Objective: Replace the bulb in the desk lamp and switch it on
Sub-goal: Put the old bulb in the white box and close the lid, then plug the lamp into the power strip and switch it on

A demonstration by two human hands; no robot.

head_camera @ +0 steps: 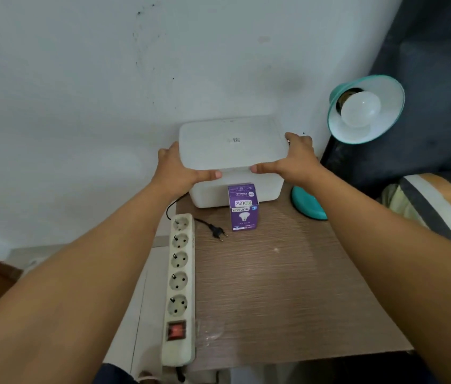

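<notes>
Brown worktop (288,286) carries a white box (218,195) at 12 o'clock with its white lid (232,142) clamped between your left hand (180,167) and right hand (293,156), each grip closed on a lid edge, lid tilted above the box. White power strip (180,286) runs along the 9 o'clock edge, red switch nearest you; teal desk lamp (365,109) stands at 2 o'clock, its white bulb (360,112) seated in the shade. Purple bulb carton (243,207) stands upright touching the box front, black plug (217,231) lying loose just at its 9 o'clock.
</notes>
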